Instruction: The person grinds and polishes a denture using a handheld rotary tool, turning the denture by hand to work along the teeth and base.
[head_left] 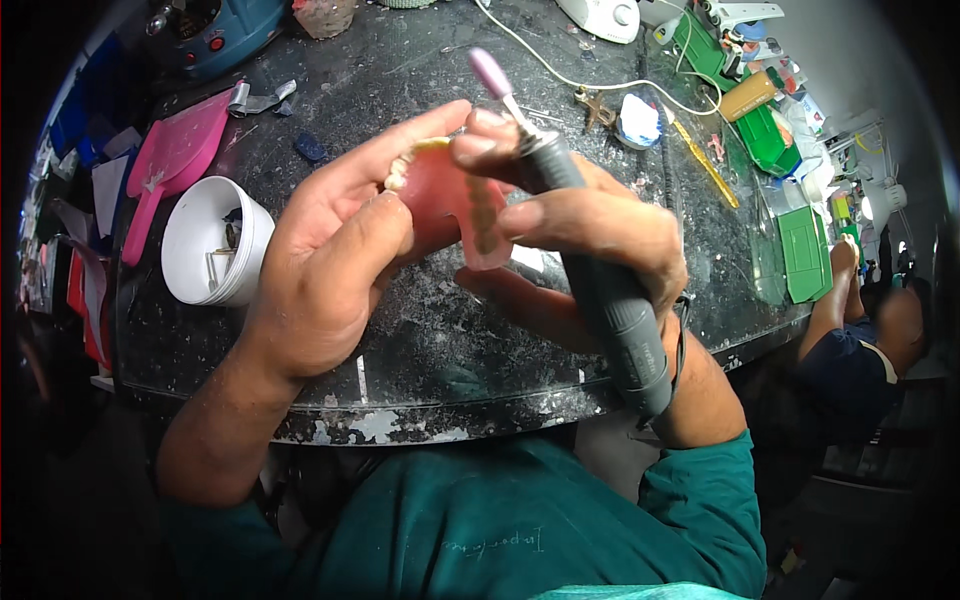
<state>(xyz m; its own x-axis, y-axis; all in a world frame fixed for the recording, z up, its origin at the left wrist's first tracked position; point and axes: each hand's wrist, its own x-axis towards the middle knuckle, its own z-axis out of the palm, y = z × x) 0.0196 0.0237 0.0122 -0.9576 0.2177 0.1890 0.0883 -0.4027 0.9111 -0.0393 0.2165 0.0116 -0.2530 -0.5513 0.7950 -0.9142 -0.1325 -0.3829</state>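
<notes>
My left hand (335,270) grips a pink denture plate (435,200) with white teeth on its left side, thumb resting on it. The plate's right side shows a darker, olive-brown strip. My right hand (605,235) is wrapped round a dark grey rotary handpiece (600,310), held at a slant with a pale pink bur (488,72) at its upper end. My right fingertips are at the denture's right edge, touching or very close to it; a lower finger reaches beneath it.
A black, scuffed bench (450,412) holds a white tub (178,255), pink dustpan (190,130), blue machine (215,30), white control box (600,15) with cord, yellow stick (705,165) and green trays (805,250). A co-worker (855,355) sits at the right.
</notes>
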